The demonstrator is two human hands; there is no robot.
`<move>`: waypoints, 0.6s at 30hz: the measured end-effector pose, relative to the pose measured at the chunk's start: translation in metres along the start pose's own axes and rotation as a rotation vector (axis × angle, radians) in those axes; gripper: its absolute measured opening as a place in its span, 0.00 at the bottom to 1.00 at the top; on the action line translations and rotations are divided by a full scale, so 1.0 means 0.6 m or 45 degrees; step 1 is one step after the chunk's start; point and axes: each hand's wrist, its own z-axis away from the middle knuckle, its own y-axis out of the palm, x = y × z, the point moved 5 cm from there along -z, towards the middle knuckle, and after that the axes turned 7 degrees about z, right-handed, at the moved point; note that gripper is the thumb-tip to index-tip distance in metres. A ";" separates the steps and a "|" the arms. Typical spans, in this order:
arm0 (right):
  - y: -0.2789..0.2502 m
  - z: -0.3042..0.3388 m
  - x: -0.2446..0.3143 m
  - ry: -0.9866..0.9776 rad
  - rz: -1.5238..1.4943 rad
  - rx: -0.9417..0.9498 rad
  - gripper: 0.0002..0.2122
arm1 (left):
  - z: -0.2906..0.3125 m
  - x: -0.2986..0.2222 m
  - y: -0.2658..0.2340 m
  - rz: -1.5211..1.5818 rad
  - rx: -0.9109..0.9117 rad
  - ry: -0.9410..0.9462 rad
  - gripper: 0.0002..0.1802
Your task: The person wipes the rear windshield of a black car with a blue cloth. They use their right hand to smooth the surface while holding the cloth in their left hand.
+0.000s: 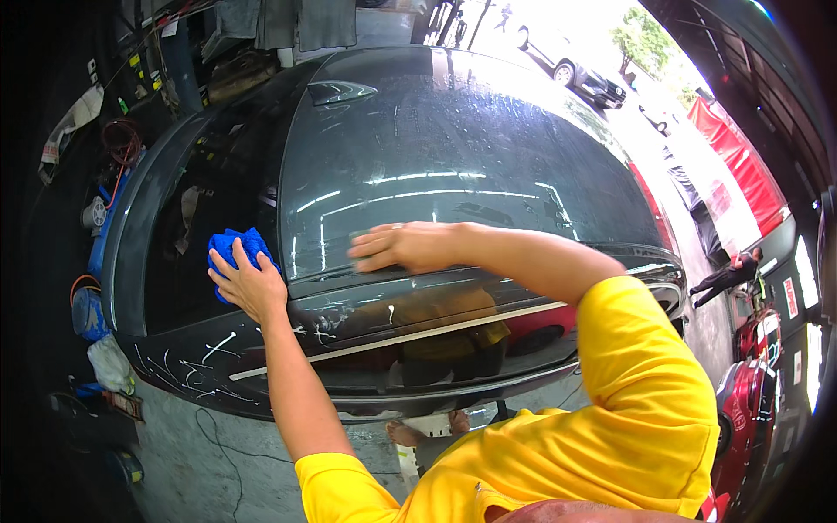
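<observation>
- While the left hand (257,288) works at nine o'clock, its fingers fan out over a bunched blue cloth (234,240), holding it against the dark glass (235,161)!
- Over to the right hand (417,247), almost dead centre of the dial: palm down, fingers long and close together, slightly blurred on the dark grey roof (436,157). Whether anything sits beneath that palm, nobody can tell from here.
- And what a sheen on that roof, stretching from the centre up to twelve o'clock, streaked and specked, with bright lines of light reflected across it!
- Up at eleven o'clock, a fin antenna (343,92) stands on the roof.
- Down at eight o'clock, white streaks (220,347) scatter over the dark bodywork.
- Yellow sleeves on both arms, the right sleeve (649,383) bulging at four o'clock.
- Out at three o'clock, a person in dark clothes (737,272) stands well apart from the car; beyond the right sleeve, towards four, a red car (750,410) gleams.
</observation>
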 end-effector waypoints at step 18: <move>0.060 -0.137 0.016 0.117 0.107 -0.101 0.28 | 0.000 -0.009 0.006 0.024 0.047 -0.020 0.32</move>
